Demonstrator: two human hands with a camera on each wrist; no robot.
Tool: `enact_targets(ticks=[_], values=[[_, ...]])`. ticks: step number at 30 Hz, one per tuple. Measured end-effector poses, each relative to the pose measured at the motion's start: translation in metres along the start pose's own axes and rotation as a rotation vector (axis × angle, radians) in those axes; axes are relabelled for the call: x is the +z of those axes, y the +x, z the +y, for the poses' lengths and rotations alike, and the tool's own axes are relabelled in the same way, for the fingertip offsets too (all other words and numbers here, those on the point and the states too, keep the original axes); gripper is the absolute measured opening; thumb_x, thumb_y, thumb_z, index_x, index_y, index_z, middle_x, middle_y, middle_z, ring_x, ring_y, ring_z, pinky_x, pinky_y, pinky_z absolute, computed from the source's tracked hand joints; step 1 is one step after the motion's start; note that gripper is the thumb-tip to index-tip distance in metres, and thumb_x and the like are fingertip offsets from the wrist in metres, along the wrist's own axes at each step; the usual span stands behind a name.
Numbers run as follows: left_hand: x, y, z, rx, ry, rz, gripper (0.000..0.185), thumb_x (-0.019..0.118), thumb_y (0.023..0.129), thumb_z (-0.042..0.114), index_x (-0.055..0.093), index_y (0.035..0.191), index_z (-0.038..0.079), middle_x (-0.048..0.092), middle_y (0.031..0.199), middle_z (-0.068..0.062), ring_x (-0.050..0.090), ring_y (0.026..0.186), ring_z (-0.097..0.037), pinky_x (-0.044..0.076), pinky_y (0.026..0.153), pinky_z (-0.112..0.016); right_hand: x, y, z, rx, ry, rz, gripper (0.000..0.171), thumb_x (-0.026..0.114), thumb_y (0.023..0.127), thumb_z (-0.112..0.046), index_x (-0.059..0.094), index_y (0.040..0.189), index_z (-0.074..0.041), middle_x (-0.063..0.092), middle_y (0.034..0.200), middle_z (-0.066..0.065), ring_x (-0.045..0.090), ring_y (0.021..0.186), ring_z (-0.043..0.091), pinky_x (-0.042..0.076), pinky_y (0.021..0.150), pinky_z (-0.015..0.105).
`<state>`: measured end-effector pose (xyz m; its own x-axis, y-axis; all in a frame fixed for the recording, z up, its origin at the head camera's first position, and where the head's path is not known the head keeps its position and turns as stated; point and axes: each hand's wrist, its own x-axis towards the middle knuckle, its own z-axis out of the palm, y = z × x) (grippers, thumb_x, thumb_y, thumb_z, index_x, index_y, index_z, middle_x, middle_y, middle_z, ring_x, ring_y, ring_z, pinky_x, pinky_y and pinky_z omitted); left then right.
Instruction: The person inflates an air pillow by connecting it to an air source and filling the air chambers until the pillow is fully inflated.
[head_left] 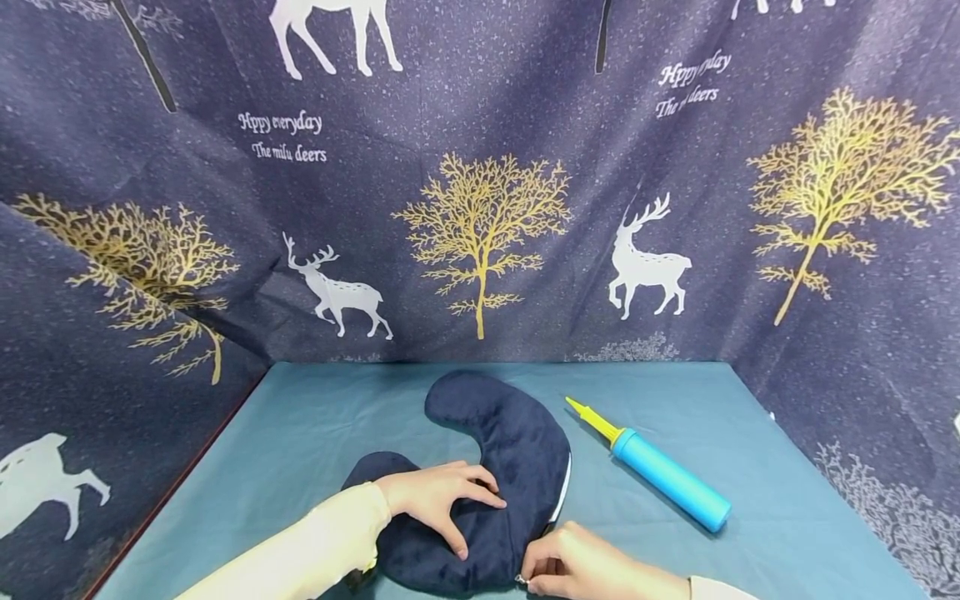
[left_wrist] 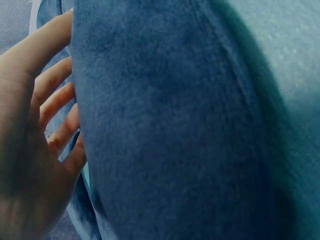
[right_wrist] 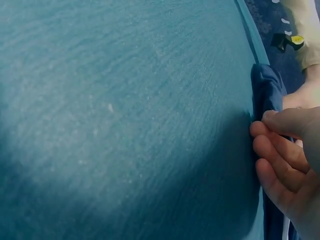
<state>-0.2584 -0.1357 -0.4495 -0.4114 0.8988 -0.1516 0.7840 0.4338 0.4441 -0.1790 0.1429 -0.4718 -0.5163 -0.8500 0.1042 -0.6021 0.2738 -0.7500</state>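
Pillow (head_left: 528, 442), navy, plush and curved, lies on the teal table (head_left: 300, 425), a white strip (head_left: 562, 492) along its right edge. The left hand (head_left: 442, 496) presses it, fingers spread; the right hand (head_left: 570, 562) pinches what seems a zipper pull (head_left: 521, 579). Backdrop (head_left: 525, 100) lettering (head_left: 281, 123) reads "Hppy everyday" and "The milu deers".

Pillow (head_left: 528, 450) looks like plush, matt cloth, with a shiny, metal-looking zip pull (head_left: 521, 579) at its near edge. Pump (head_left: 671, 479) on the right is smooth, slightly glossy plastic. Desk cover (head_left: 315, 425)'s matt fabric, far backdrop (head_left: 525, 100)'s kinda wrinkly cloth.
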Motion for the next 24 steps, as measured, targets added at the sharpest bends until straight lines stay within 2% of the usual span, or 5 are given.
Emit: enact_targets(ticks=[4, 11, 18, 24], values=[[0.002, 0.001, -0.002, 0.003, 0.006, 0.001, 0.074, 0.083, 0.077, 0.041, 0.052, 0.144, 0.029, 0.047, 0.145, 0.001, 0.045, 0.118, -0.010, 0.040, 0.104, -0.026, 0.002, 0.002, -0.001, -0.003, 0.019, -0.005, 0.014, 0.061, 0.097, -0.018, 0.073, 0.098, -0.011, 0.076, 0.089, 0.002, 0.064, 0.075, -0.010, 0.054, 0.065, 0.015], [0.002, 0.000, -0.001, 0.021, 0.009, 0.009, 0.075, 0.084, 0.076, 0.040, 0.053, 0.143, 0.027, 0.048, 0.144, -0.001, 0.045, 0.116, -0.010, 0.040, 0.102, -0.025, 0.005, 0.003, -0.001, -0.062, 0.029, 0.003, 0.016, 0.060, 0.098, -0.017, 0.073, 0.099, -0.008, 0.077, 0.090, 0.006, 0.066, 0.076, -0.008, 0.054, 0.066, 0.015], [0.000, 0.001, 0.000, -0.001, -0.023, -0.009, 0.075, 0.084, 0.077, 0.038, 0.052, 0.144, 0.028, 0.047, 0.144, 0.000, 0.044, 0.118, -0.010, 0.040, 0.103, -0.026, 0.004, 0.000, 0.004, -0.062, 0.043, 0.008, 0.017, 0.059, 0.099, -0.020, 0.073, 0.103, -0.012, 0.076, 0.091, 0.005, 0.065, 0.075, -0.008, 0.054, 0.065, 0.015], [0.001, 0.000, -0.001, -0.020, -0.028, -0.016, 0.074, 0.083, 0.078, 0.040, 0.051, 0.144, 0.030, 0.046, 0.145, 0.002, 0.043, 0.118, -0.009, 0.039, 0.104, -0.027, -0.003, -0.006, 0.010, -0.069, 0.021, 0.080, 0.016, 0.059, 0.099, -0.021, 0.073, 0.104, -0.016, 0.073, 0.089, 0.002, 0.059, 0.068, -0.009, 0.051, 0.059, 0.015]])
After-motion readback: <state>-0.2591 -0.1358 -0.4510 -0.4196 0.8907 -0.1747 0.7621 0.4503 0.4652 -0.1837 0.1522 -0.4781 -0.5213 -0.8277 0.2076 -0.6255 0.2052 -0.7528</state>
